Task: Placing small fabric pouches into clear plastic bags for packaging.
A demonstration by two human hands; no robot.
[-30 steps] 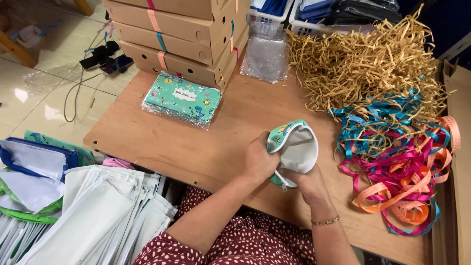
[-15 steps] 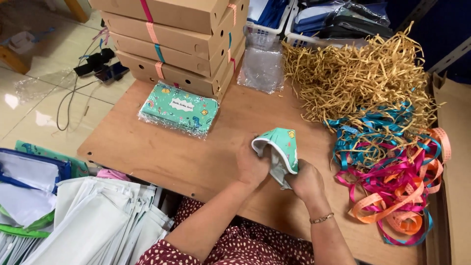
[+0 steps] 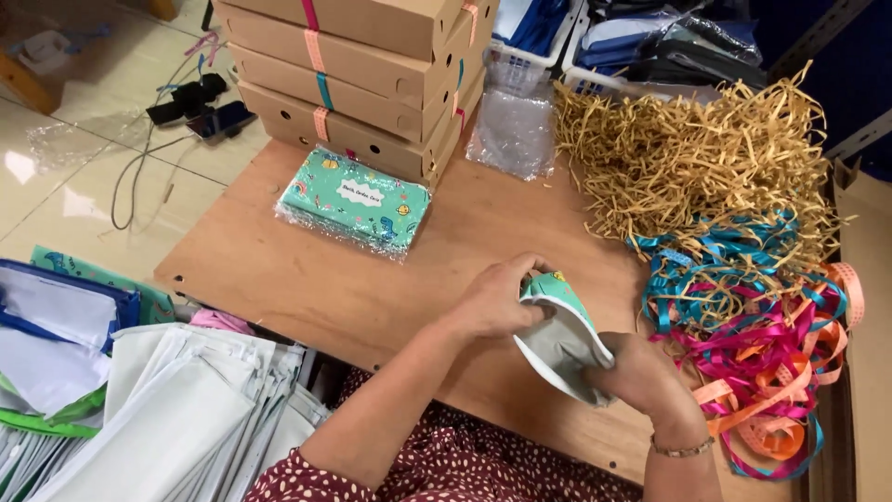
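Head view, looking down on a wooden bench (image 3: 316,288). Both hands close on 1 small fabric pouch (image 3: 557,339) — mint-green patterned outside, grey-white lining showing. The left hand (image 3: 492,302) curls over the pouch's upper end, fingers wrapped round the green edge; the right hand (image 3: 636,376) pinches the lower, grey end from below. The pouch is held just above the bench near its front edge, directly before the person. Its long axis runs diagonally, from upper left by the left hand down to lower right by the right hand, so each hand takes 1 end and neither is clearly the nearer.

Surroundings: a wrapped mint-green packet (image 3: 358,200) lies flat, well apart to the upper left, just in front of a stack of brown cardboard boxes (image 3: 362,70). A heap of shredded paper straw (image 3: 688,153) fills the right rear; tangled coloured ribbons (image 3: 753,335) lie right of the hands. Folded pale bags (image 3: 186,418) sit low at left.

Against the frame half a second earlier, the pouch is more folded — less of the green face shows, more lining — and the hands have drawn closer over it.
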